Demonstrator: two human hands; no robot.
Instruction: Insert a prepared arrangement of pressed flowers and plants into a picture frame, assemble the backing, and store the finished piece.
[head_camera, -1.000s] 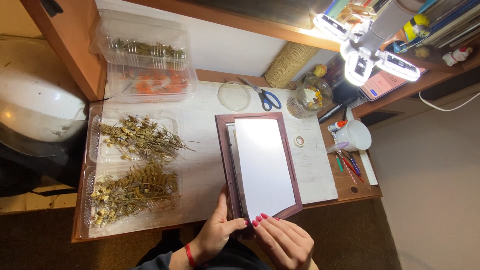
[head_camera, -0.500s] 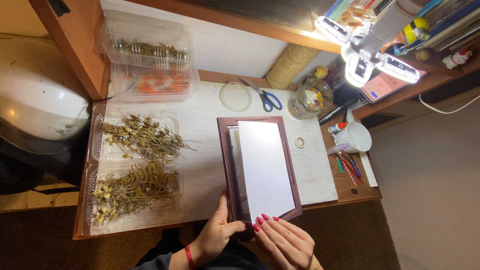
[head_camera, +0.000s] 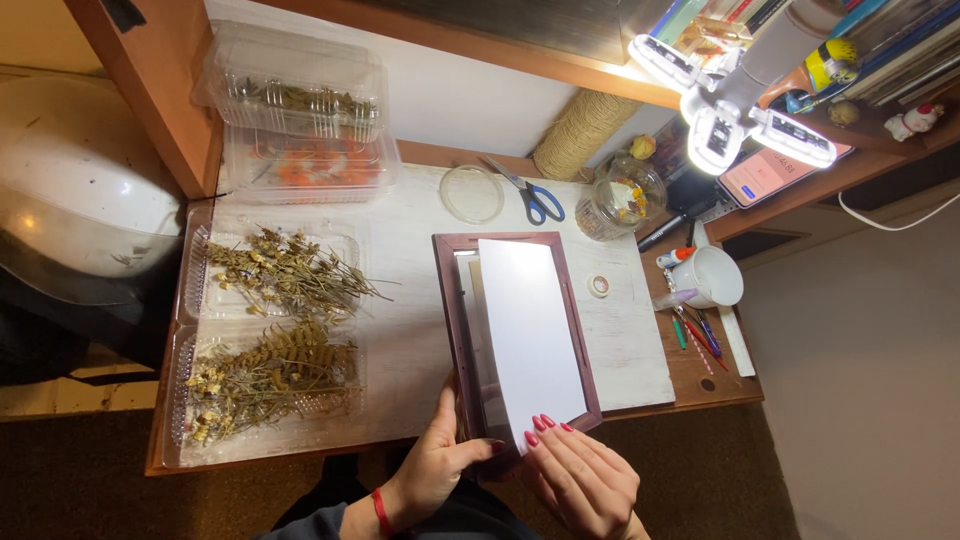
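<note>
Nothing has shifted: left hand (head_camera: 435, 470) grips the brown frame (head_camera: 452, 320), right hand (head_camera: 585, 480) fingertips pressing the white sheet (head_camera: 528, 335)

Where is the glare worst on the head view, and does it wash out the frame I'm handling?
Head view: the multi-head lamp at top right blows out to pure white. The white sheet in the brown picture frame is bright but its edges stay readable. Left hand and right hand sit in dimmer light at the desk edge; the far left is in shadow.
</note>
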